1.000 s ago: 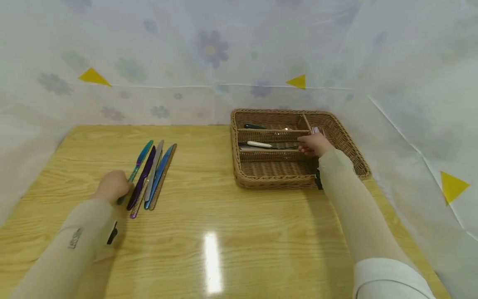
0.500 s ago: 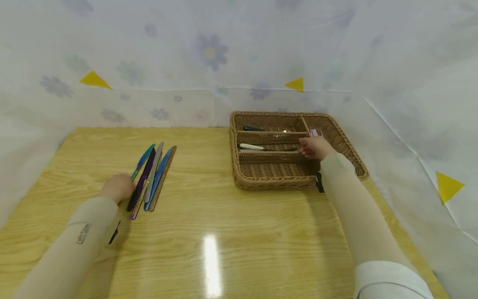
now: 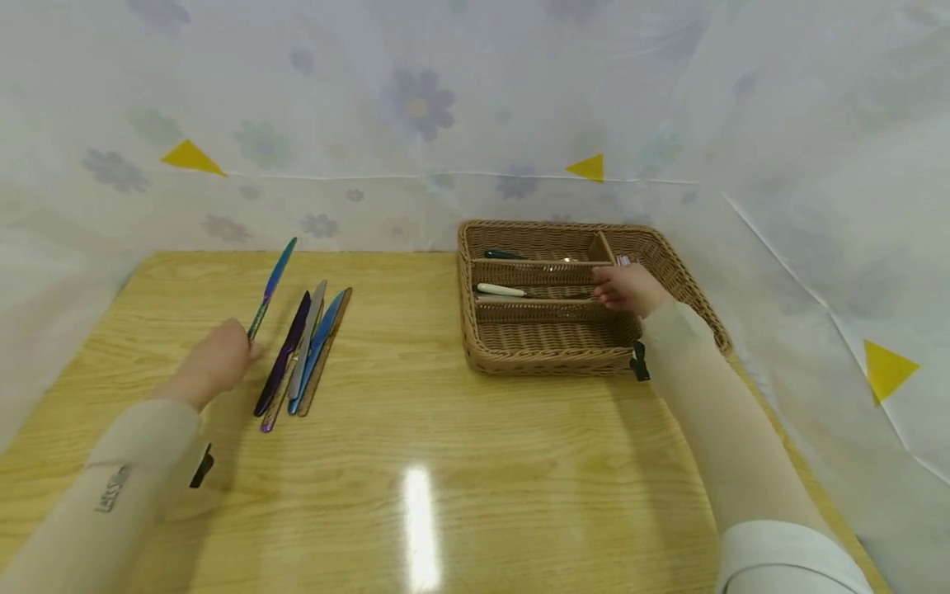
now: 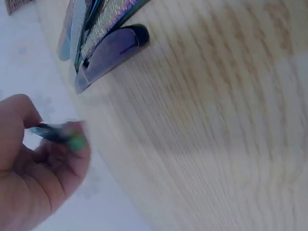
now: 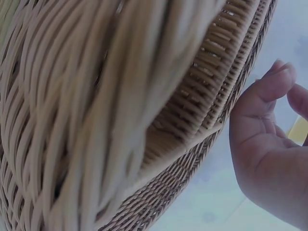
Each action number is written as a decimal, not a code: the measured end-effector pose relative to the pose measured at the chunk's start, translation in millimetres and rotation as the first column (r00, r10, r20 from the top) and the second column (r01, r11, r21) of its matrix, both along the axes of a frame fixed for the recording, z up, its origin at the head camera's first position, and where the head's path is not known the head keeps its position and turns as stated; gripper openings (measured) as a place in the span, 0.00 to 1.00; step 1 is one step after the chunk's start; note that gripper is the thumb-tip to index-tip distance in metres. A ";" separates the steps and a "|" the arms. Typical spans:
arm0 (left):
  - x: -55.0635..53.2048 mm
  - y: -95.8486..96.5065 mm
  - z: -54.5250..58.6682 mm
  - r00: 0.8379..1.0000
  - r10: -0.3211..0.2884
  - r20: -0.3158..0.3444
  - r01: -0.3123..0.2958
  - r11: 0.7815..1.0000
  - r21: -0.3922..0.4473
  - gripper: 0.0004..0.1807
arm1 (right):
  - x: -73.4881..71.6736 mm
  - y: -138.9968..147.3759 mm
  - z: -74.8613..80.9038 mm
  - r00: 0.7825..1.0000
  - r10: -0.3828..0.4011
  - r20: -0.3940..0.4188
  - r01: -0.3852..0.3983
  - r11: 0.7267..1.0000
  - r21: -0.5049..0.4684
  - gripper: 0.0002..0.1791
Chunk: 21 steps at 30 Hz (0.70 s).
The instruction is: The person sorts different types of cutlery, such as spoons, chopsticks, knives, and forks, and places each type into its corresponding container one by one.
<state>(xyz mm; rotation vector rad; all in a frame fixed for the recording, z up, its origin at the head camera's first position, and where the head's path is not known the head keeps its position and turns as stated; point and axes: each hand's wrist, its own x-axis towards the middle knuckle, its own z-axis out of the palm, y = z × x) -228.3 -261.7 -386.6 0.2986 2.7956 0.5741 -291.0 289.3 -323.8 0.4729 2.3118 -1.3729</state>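
Note:
My left hand (image 3: 218, 363) grips a rainbow-coloured table knife (image 3: 273, 285) by its handle, with the blade pointing up and away. In the left wrist view, the held handle (image 4: 53, 133) sits between thumb and fingers, blurred at one end. Just right of it on the table lie a purple knife (image 3: 284, 355), a silver knife (image 3: 306, 342), a blue knife (image 3: 317, 351) and a copper-toned knife (image 3: 330, 342). My right hand (image 3: 627, 289) is over the wicker cutlery basket (image 3: 549, 361), fingers loosely curled and holding nothing, close to a white-handled utensil (image 3: 500, 290) in the middle compartment.
A dark-handled utensil (image 3: 505, 255) lies in the back compartment of the basket. Fork tines (image 3: 623, 261) show in the right-hand compartment, partly behind my right hand. A flowered sheet (image 3: 334, 107) hangs behind the wooden table (image 3: 356, 495).
My left hand has picked up the rainbow knife and drawn it up and left, off the others. The white-handled utensil slid left in its compartment earlier; my right hand has barely moved.

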 end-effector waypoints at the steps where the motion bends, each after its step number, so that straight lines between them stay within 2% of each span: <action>1: 0.9 1.9 0.8 1.000 -0.021 -0.012 0.021 1.000 0.013 0.14 | -0.2 -1.3 0.3 1.000 -0.005 0.001 0.005 1.000 -0.004 0.31; 4: 3.5 9.2 2.9 0.998 -0.064 -0.024 0.066 0.996 0.062 0.13 | -0.2 -5.5 1.7 1.000 0.005 0.002 -0.005 1.000 -0.012 0.31; 8: 6.8 17.6 10.4 0.998 -0.060 -0.027 0.063 0.991 0.120 0.15 | 0.9 -11.0 4.2 0.998 0.053 -0.017 -0.053 0.999 -0.011 0.32; 11: 9.1 25.3 19.0 0.997 -0.068 -0.040 0.073 0.989 0.131 0.17 | 1.5 -15.3 5.5 0.995 0.098 -0.035 -0.098 0.995 -0.016 0.32; 16: 14.8 47.7 31.5 0.986 -0.166 -0.029 0.169 0.973 0.157 0.17 | -0.3 -27.2 2.7 0.984 0.175 -0.023 -0.176 0.983 -0.054 0.32; 21: 20.4 72.8 36.6 0.965 -0.249 -0.078 0.259 0.952 0.164 0.12 | 0.3 -47.6 0.0 0.949 0.312 0.032 -0.309 0.948 -0.080 0.34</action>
